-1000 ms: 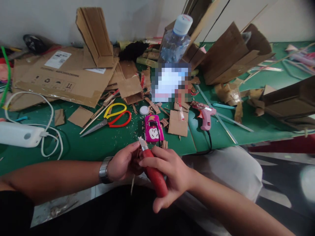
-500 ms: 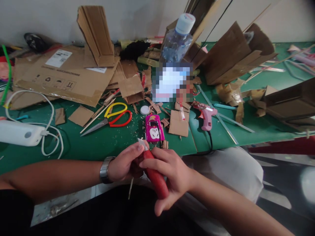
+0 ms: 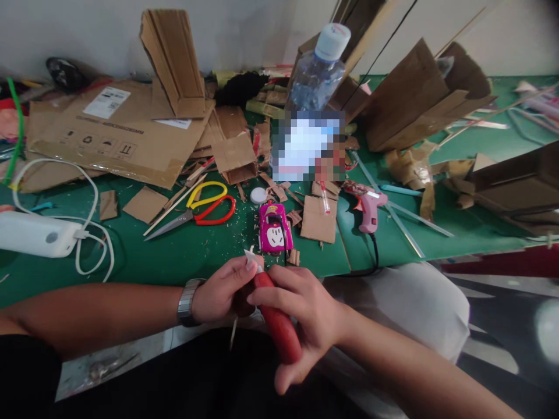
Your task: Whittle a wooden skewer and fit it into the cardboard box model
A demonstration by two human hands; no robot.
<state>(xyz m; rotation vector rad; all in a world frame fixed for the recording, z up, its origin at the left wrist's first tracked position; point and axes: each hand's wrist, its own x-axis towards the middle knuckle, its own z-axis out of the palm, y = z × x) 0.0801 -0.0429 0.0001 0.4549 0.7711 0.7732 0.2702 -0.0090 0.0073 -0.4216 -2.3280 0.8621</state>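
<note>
My right hand [image 3: 303,311] is wrapped round the red handle of a knife [image 3: 277,320]. Its short pale blade points up and away from me, beside my left thumb. My left hand [image 3: 225,288] is closed, its thumb against the blade, and grips a thin wooden stick [image 3: 233,333]. One end of the stick hangs below the fingers and a light tip shows by the blade; the middle is hidden. Both hands meet over my lap at the green table's [image 3: 183,262] near edge. Small pale shavings lie on the table just beyond.
A magenta socket box [image 3: 275,227] sits just past my hands. Scissors [image 3: 192,212] with yellow and red handles lie left, a pink glue gun [image 3: 369,206] right. A white power strip [image 3: 37,234], flattened cardboard [image 3: 109,134], a water bottle [image 3: 318,78] and cardboard scraps [image 3: 318,218] surround them.
The knife blade has shifted slightly down toward me along the stick. My left hand stays closed in nearly the same place, and the whole view has moved a little.
</note>
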